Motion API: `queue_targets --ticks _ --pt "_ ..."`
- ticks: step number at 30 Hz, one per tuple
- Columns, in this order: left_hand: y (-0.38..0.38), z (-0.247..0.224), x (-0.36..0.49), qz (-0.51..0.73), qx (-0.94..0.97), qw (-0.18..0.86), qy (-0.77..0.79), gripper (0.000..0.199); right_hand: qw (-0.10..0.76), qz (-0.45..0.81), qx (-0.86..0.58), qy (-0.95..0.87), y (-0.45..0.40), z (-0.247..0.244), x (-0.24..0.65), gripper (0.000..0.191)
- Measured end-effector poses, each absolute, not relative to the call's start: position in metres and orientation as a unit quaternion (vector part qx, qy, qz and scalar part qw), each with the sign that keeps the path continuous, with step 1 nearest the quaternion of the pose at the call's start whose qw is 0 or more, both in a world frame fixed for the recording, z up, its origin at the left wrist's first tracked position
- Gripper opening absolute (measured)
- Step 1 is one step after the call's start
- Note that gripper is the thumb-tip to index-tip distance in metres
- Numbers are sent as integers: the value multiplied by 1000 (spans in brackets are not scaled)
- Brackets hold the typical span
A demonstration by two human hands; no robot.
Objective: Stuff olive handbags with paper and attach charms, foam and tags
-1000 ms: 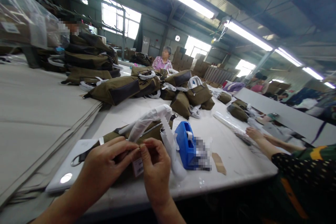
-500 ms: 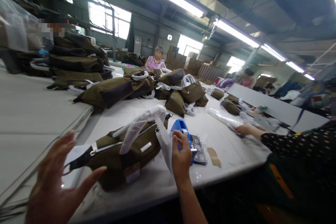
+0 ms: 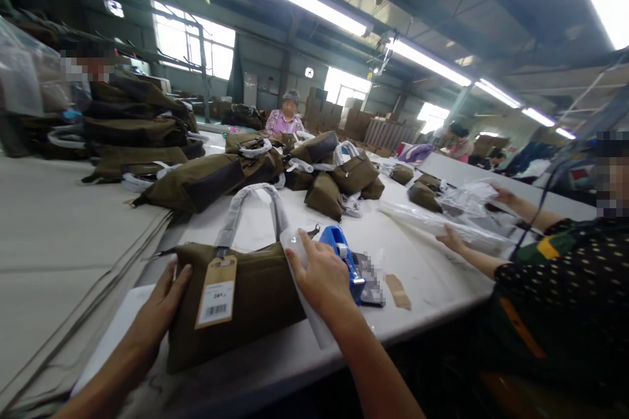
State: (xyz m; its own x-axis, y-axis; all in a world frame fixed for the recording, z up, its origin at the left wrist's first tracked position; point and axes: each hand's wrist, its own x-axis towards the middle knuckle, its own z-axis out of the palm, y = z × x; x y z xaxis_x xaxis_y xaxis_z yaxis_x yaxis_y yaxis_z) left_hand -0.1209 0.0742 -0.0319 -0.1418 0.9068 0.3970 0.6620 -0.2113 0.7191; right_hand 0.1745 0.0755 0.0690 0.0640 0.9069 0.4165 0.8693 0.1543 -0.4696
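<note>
An olive-green handbag (image 3: 265, 281) with dark trim stands on the table in front of me. Its handle (image 3: 236, 209) is wrapped in pale film and arches upward. A cardboard price tag (image 3: 216, 294) with a barcode hangs on the side facing me. My left hand (image 3: 160, 314) grips the bag's left end, thumb and fingers close together. At the other end, my right hand (image 3: 324, 275) holds the bag, with a white wrapped strip (image 3: 314, 321) beneath the palm. Just beyond that hand sits a blue tape dispenser (image 3: 341, 249).
More olive bags (image 3: 211, 177) lie heaped at the back, with a stack (image 3: 137, 137) at left. A blurred-out item (image 3: 371, 278) and a brown card piece (image 3: 398, 291) lie right of the dispenser. A co-worker (image 3: 550, 262) at right handles clear plastic (image 3: 466, 203).
The bag has turned, showing the tagged side instead of the zip top, and its handle now stands up. My left hand closed onto its end; my right hand settled on the other. The co-worker raised the plastic.
</note>
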Motion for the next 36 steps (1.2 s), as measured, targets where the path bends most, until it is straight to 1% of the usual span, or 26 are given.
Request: queue_targets --ticks 2,3,5,7,9,11,13,16,19,23,26,28,29,30,32,36 --pt "75 -18 -113 468 566 146 663 76 315 -22 -601 -734 83 71 162 54" --pt "76 -9 -109 476 562 122 665 76 300 -28 -559 -773 87 69 154 56" --pt "80 9 -105 463 636 30 617 67 254 0 -480 -840 96 61 139 66" --pt "90 21 -100 397 742 -37 539 56 211 35 -453 -865 103 54 128 78" --pt "104 24 -93 318 822 -41 471 51 187 53 -468 -862 111 49 122 86" --pt "119 18 -85 251 859 -37 444 51 164 68 -471 -864 119 45 119 84" --pt "129 6 -79 212 870 -48 442 53 141 85 -465 -870 126 39 117 82" --pt "137 -10 -76 189 871 -64 448 56 127 108 -465 -870 136 26 113 81" --pt "144 -19 -77 178 868 -67 458 54 134 126 -464 -866 145 12 105 78" --pt "155 -20 -80 153 870 -29 469 51 141 160 -450 -867 160 13 105 76" --pt "158 -15 -88 181 857 27 482 52 124 260 -399 -871 176 34 121 79" --pt "155 -10 -95 238 830 67 500 53 128 334 -376 -855 188 50 132 72" --pt "152 -8 -97 269 816 82 506 53 141 349 -380 -845 193 56 135 67" --pt "148 -6 -99 300 803 91 507 53 158 346 -394 -836 198 60 136 64" --pt "139 -5 -101 352 784 94 502 49 181 310 -429 -829 206 59 130 63" --pt "122 -6 -99 431 733 70 521 36 151 275 -453 -834 210 36 101 63"
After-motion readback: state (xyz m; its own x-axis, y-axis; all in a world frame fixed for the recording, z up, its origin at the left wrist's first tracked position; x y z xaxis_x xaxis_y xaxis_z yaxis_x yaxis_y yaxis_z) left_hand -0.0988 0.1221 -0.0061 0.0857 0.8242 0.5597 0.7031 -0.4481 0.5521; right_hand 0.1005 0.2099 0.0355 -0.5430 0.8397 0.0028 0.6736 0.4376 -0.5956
